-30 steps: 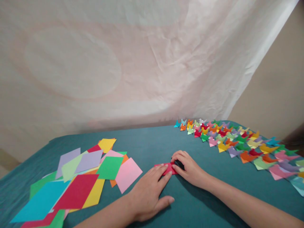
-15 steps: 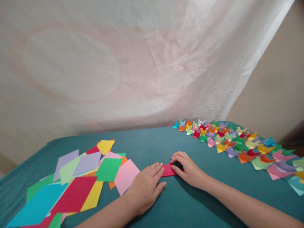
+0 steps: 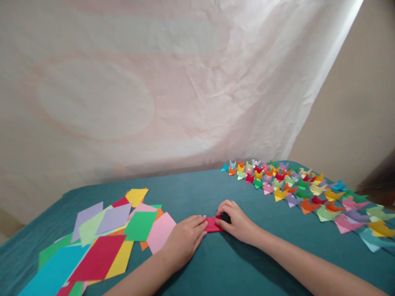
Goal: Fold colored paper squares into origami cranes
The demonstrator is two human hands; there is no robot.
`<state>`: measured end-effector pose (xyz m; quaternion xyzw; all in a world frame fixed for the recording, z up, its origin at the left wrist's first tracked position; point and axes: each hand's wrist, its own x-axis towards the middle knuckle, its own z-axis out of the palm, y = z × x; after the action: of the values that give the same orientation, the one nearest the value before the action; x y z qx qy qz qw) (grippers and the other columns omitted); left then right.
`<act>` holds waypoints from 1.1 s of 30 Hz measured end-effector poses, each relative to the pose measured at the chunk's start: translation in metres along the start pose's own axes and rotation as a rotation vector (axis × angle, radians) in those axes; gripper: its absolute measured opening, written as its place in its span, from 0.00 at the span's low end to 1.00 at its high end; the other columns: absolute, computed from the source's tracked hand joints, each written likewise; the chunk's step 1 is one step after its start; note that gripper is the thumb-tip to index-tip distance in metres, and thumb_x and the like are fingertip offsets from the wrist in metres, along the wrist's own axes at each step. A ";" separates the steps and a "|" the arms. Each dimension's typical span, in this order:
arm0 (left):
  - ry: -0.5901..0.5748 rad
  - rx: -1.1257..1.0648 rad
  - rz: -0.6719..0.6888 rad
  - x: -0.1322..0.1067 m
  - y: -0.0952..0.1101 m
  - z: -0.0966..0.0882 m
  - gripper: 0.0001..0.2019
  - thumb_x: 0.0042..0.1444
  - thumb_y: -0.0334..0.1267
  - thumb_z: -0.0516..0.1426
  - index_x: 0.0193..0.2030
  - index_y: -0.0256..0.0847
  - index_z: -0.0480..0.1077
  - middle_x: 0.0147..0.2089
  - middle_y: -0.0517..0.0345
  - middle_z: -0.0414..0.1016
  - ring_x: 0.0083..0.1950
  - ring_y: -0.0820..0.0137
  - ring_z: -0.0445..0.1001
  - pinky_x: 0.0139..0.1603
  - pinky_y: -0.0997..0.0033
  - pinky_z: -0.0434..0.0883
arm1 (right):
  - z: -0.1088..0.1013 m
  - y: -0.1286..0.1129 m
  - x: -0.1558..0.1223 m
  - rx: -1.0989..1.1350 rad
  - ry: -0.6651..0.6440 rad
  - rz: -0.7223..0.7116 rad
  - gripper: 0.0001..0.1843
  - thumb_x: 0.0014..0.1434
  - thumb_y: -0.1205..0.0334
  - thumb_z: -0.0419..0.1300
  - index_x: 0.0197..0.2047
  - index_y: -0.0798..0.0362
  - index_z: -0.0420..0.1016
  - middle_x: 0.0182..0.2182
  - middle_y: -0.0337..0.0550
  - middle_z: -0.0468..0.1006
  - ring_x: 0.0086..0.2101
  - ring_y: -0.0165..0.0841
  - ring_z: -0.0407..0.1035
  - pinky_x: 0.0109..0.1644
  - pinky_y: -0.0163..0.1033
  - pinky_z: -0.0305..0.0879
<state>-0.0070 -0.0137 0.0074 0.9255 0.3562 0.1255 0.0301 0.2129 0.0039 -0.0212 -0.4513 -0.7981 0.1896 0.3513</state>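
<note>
A small folded strip of red paper [image 3: 212,225] lies on the teal cloth between my two hands. My left hand [image 3: 186,238] covers its left end, fingers stretched together over it and the thumb drawn in at the near edge. At the right end my right hand [image 3: 233,220] has its fingers curled, with thumb and fingertips pinching the paper. Part of the strip is hidden under the fingers, so its exact folds cannot be made out.
Loose colored paper sheets, among them a red sheet [image 3: 98,258] and a green sheet [image 3: 141,226], overlap at left. Rows of folded paper birds, such as a yellow bird [image 3: 334,195], stand at right on the cloth-covered table [image 3: 185,189]. A pale curtain [image 3: 173,94] hangs behind.
My left thumb has closed in toward its fingers at the red paper. The view has shifted slightly; my right hand keeps its pinch at the right end.
</note>
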 end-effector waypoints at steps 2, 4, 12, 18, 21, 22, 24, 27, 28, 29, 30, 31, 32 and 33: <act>-0.004 0.022 -0.010 0.002 0.003 -0.001 0.16 0.64 0.36 0.46 0.54 0.38 0.68 0.56 0.49 0.70 0.56 0.64 0.69 0.58 0.60 0.66 | 0.000 -0.001 0.001 -0.007 0.000 0.009 0.05 0.53 0.68 0.60 0.35 0.52 0.70 0.36 0.43 0.70 0.39 0.36 0.63 0.44 0.42 0.61; 0.005 0.044 -0.035 0.003 0.008 0.000 0.16 0.64 0.36 0.45 0.53 0.37 0.69 0.55 0.47 0.71 0.55 0.62 0.70 0.56 0.58 0.67 | 0.000 -0.001 0.003 -0.016 -0.008 0.021 0.05 0.52 0.69 0.60 0.34 0.52 0.71 0.35 0.42 0.70 0.39 0.36 0.63 0.44 0.42 0.61; 0.063 0.057 -0.112 0.004 0.018 0.005 0.15 0.63 0.39 0.46 0.49 0.38 0.71 0.52 0.46 0.73 0.51 0.60 0.72 0.52 0.57 0.69 | 0.003 0.003 0.009 -0.041 -0.001 0.044 0.02 0.52 0.69 0.60 0.30 0.53 0.71 0.32 0.41 0.70 0.37 0.35 0.64 0.42 0.41 0.60; 0.115 -0.009 -0.124 0.001 0.015 0.007 0.14 0.63 0.39 0.48 0.48 0.40 0.72 0.51 0.49 0.73 0.51 0.62 0.70 0.53 0.58 0.68 | 0.003 0.003 0.008 -0.048 -0.002 0.038 0.02 0.53 0.68 0.60 0.30 0.53 0.72 0.32 0.41 0.70 0.37 0.35 0.64 0.43 0.42 0.60; 0.128 -0.030 -0.121 -0.001 0.013 0.008 0.14 0.63 0.39 0.48 0.48 0.42 0.72 0.51 0.50 0.73 0.51 0.63 0.70 0.53 0.59 0.68 | 0.002 0.005 0.007 -0.048 -0.012 0.030 0.02 0.54 0.66 0.60 0.30 0.52 0.72 0.31 0.41 0.71 0.37 0.35 0.64 0.44 0.42 0.60; 0.134 -0.033 -0.120 -0.002 0.013 0.009 0.14 0.63 0.39 0.48 0.48 0.42 0.72 0.51 0.51 0.73 0.51 0.64 0.70 0.53 0.59 0.68 | 0.003 0.006 0.006 -0.049 -0.015 0.026 0.02 0.54 0.66 0.60 0.30 0.52 0.72 0.31 0.41 0.71 0.37 0.35 0.64 0.44 0.42 0.60; 0.146 -0.037 -0.118 -0.003 0.012 0.011 0.14 0.63 0.39 0.48 0.48 0.43 0.72 0.51 0.51 0.73 0.51 0.64 0.70 0.53 0.60 0.68 | 0.003 0.008 0.006 -0.051 -0.017 0.017 0.02 0.55 0.65 0.60 0.30 0.52 0.72 0.32 0.41 0.71 0.37 0.35 0.64 0.43 0.42 0.60; 0.153 -0.033 -0.115 -0.003 0.012 0.012 0.14 0.63 0.39 0.48 0.48 0.43 0.72 0.51 0.52 0.73 0.51 0.64 0.71 0.53 0.60 0.68 | 0.004 0.009 0.006 -0.054 -0.008 0.003 0.03 0.55 0.64 0.60 0.30 0.52 0.72 0.32 0.41 0.71 0.36 0.35 0.64 0.43 0.42 0.60; 0.152 -0.032 -0.113 -0.003 0.011 0.012 0.14 0.64 0.39 0.48 0.48 0.43 0.72 0.51 0.52 0.73 0.52 0.64 0.70 0.54 0.60 0.67 | 0.004 0.009 0.006 -0.054 -0.004 0.000 0.02 0.55 0.64 0.60 0.31 0.52 0.72 0.32 0.41 0.71 0.36 0.35 0.64 0.43 0.42 0.60; 0.151 -0.030 -0.110 -0.003 0.011 0.012 0.14 0.64 0.40 0.47 0.48 0.43 0.72 0.51 0.52 0.73 0.52 0.64 0.70 0.54 0.59 0.67 | 0.004 0.009 0.005 -0.054 0.000 -0.003 0.02 0.55 0.64 0.60 0.31 0.52 0.72 0.32 0.41 0.71 0.37 0.35 0.64 0.43 0.42 0.60; 0.150 -0.029 -0.109 -0.004 0.011 0.012 0.15 0.64 0.40 0.47 0.48 0.43 0.72 0.52 0.52 0.73 0.52 0.64 0.70 0.54 0.59 0.67 | 0.004 0.009 0.005 -0.055 -0.001 -0.004 0.02 0.56 0.64 0.60 0.31 0.52 0.72 0.32 0.41 0.71 0.37 0.35 0.64 0.43 0.41 0.60; 0.149 -0.027 -0.109 -0.004 0.012 0.012 0.15 0.64 0.40 0.47 0.48 0.43 0.72 0.52 0.52 0.73 0.52 0.64 0.70 0.54 0.59 0.67 | 0.003 0.009 0.005 -0.056 -0.005 -0.005 0.02 0.56 0.64 0.60 0.31 0.52 0.72 0.32 0.41 0.71 0.37 0.35 0.64 0.43 0.41 0.60; 0.148 -0.025 -0.110 -0.004 0.012 0.012 0.15 0.64 0.40 0.47 0.48 0.42 0.72 0.52 0.52 0.73 0.52 0.64 0.71 0.54 0.59 0.67 | 0.003 0.009 0.005 -0.057 -0.012 -0.005 0.02 0.55 0.65 0.60 0.31 0.52 0.72 0.32 0.41 0.71 0.37 0.35 0.64 0.43 0.41 0.60; 0.147 -0.023 -0.111 -0.004 0.012 0.012 0.15 0.64 0.40 0.47 0.48 0.42 0.72 0.51 0.52 0.73 0.51 0.64 0.71 0.54 0.59 0.67 | 0.002 0.008 0.005 -0.058 -0.021 -0.004 0.02 0.55 0.65 0.60 0.31 0.52 0.72 0.32 0.41 0.70 0.37 0.35 0.64 0.43 0.41 0.60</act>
<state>0.0013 -0.0247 -0.0033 0.8922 0.4067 0.1952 0.0212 0.2145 0.0122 -0.0263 -0.4577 -0.8077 0.1703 0.3303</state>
